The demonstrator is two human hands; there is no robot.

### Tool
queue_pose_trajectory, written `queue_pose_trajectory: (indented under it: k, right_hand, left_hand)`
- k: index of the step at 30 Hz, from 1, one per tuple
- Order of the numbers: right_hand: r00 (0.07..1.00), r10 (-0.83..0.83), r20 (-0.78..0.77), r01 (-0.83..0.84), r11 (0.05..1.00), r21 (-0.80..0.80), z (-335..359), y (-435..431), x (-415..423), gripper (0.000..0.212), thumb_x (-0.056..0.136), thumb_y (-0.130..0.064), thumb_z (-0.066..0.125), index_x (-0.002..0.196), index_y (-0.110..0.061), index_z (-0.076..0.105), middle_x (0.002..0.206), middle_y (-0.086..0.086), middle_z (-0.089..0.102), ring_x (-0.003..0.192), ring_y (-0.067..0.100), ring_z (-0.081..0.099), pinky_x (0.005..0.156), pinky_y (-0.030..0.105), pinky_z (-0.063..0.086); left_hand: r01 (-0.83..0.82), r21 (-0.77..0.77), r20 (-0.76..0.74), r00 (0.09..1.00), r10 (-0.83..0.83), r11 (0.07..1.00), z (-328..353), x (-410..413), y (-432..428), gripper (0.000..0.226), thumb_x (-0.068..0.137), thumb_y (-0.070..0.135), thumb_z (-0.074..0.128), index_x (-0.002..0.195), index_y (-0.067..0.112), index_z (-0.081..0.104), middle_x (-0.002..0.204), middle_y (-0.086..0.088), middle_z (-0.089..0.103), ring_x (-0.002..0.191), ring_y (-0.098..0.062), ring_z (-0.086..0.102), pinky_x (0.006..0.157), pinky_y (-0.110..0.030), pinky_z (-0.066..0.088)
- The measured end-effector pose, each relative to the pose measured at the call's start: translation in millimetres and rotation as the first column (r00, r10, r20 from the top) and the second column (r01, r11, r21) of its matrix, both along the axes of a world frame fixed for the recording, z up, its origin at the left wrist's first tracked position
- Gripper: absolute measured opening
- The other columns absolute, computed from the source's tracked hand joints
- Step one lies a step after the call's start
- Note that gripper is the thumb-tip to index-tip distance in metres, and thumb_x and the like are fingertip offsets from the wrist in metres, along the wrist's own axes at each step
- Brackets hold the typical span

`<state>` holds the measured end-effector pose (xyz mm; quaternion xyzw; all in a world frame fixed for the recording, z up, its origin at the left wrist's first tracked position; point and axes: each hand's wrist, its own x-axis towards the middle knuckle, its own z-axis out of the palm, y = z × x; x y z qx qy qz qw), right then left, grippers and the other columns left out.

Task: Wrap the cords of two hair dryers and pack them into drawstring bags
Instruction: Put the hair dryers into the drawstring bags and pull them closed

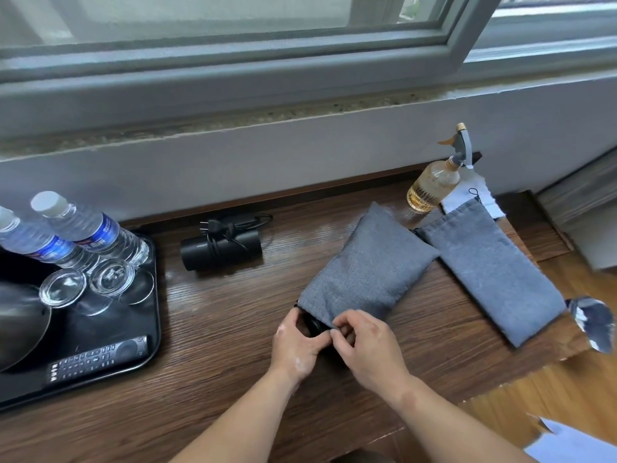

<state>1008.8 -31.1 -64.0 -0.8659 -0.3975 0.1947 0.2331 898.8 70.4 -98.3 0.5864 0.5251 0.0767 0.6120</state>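
Holding with curled fingers of left hand (295,342) and right hand (367,345) the mouth of the full grey bag (367,262), lower centre of frame.

One head cam only, looking fwd & down over the table (217,345) toward the window (233,15); close range.

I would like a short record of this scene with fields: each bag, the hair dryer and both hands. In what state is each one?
filled bag: bulging, lies on the table, dark object showing at its mouth
flat bag: lies to its right, no hand on it
hair dryer: black, cord wrapped round it, outside the bags
left hand: grips the filled bag's mouth
right hand: pinches the same mouth
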Motion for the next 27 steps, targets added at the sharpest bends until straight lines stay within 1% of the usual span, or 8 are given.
queue_pose_trajectory:
  k: [3,6,8,12,15,19,23,27]
  right_hand:
    - [1.0,-0.018,0.011,0.017,1.0,0.021,-2.0,-5.8,-0.6,0.021,0.08,-0.048,0.055,0.093,-0.033,0.063,0.082,-0.016,0.059,0.073,0.004,0.059,0.073,0.032,0.056]
    - [1.0,-0.018,0.017,0.017,0.999,0.043,-5.7,-13.4,-1.7,0.019,0.081,-0.045,0.059,0.095,-0.032,0.063,0.086,-0.016,0.058,0.08,0.003,0.059,0.075,0.031,0.056]
    - [1.0,-0.02,0.02,0.019,0.999,0.047,-10.0,-19.4,-2.1,0.018,0.082,-0.041,0.063,0.098,-0.031,0.062,0.089,-0.015,0.057,0.084,0.007,0.059,0.077,0.033,0.055]
    - [0.998,-0.066,0.009,0.065,0.997,0.047,-15.4,-31.1,-3.8,0.021,0.081,-0.034,0.071,0.1,-0.03,0.061,0.094,-0.015,0.054,0.092,0.009,0.057,0.082,0.033,0.054]
    - [0.993,-0.117,-0.002,0.117,0.993,0.03,-18.0,-39.4,-9.2,0.028,0.079,-0.035,0.075,0.101,-0.03,0.058,0.099,-0.016,0.05,0.095,0.008,0.056,0.085,0.034,0.053]
    - [0.96,-0.279,-0.039,0.275,0.958,-0.076,-19.0,-40.5,-25.9,0.077,0.067,-0.058,0.08,0.129,-0.028,0.046,0.125,-0.013,0.043,0.119,0.013,0.054,0.096,0.035,0.051]
    - [0.937,-0.345,-0.046,0.334,0.928,-0.163,-21.1,-27.1,-50.8,0.137,0.053,-0.079,0.076,0.157,-0.025,0.005,0.16,-0.007,0.014,0.146,0.015,0.029,0.113,0.033,0.04]
    - [0.919,-0.394,0.016,0.39,0.902,-0.186,-30.3,-10.6,-74.0,0.151,0.05,-0.084,0.074,0.159,-0.017,-0.009,0.168,0.006,0.001,0.152,0.021,0.023,0.116,0.035,0.034]
  left_hand:
    - [0.096,0.025,-0.055,0.994,-0.094,0.995,-1.8,-5.2,4.5,0.06,0.056,0.04,0.097,0.105,0.031,0.064,0.104,0.014,0.072,0.096,0.003,0.065,0.084,-0.015,0.05]
    - [0.207,0.006,-0.092,0.974,-0.205,0.978,-2.3,-16.1,16.1,0.067,0.053,0.045,0.098,0.109,0.031,0.065,0.11,0.008,0.07,0.1,-0.003,0.067,0.086,-0.017,0.054]
    - [0.22,-0.068,-0.03,0.974,-0.223,0.973,2.2,-23.1,24.8,0.07,0.058,0.026,0.099,0.117,0.025,0.062,0.109,0.003,0.072,0.102,-0.008,0.069,0.082,-0.014,0.055]
    - [0.2,-0.075,0.009,0.98,-0.2,0.977,6.7,-30.2,37.4,0.049,0.058,0.006,0.078,0.102,0.02,0.06,0.104,-0.006,0.073,0.106,-0.025,0.071,0.092,-0.03,0.057]
    - [0.175,0.1,-0.09,0.982,-0.166,0.979,5.8,-32.5,48.1,0.037,0.077,-0.012,0.067,0.092,0.021,0.058,0.095,-0.001,0.071,0.094,-0.024,0.07,0.085,-0.03,0.055]
    - [0.281,0.292,-0.158,0.957,-0.243,0.914,9.6,-26.7,67.3,0.037,0.087,0.001,0.073,0.111,0.026,0.063,0.106,0.005,0.068,0.091,-0.008,0.067,0.094,-0.03,0.055]
    - [0.437,0.365,-0.196,0.899,-0.391,0.822,10.4,-13.2,75.8,0.04,0.088,0.001,0.073,0.121,0.023,0.069,0.105,0.01,0.069,0.097,-0.007,0.067,0.092,-0.016,0.051]
    - [0.457,0.403,-0.176,0.889,-0.423,0.793,5.7,-5.8,76.3,0.038,0.085,-0.004,0.071,0.113,0.023,0.073,0.101,0.013,0.073,0.095,-0.005,0.069,0.089,-0.007,0.05]
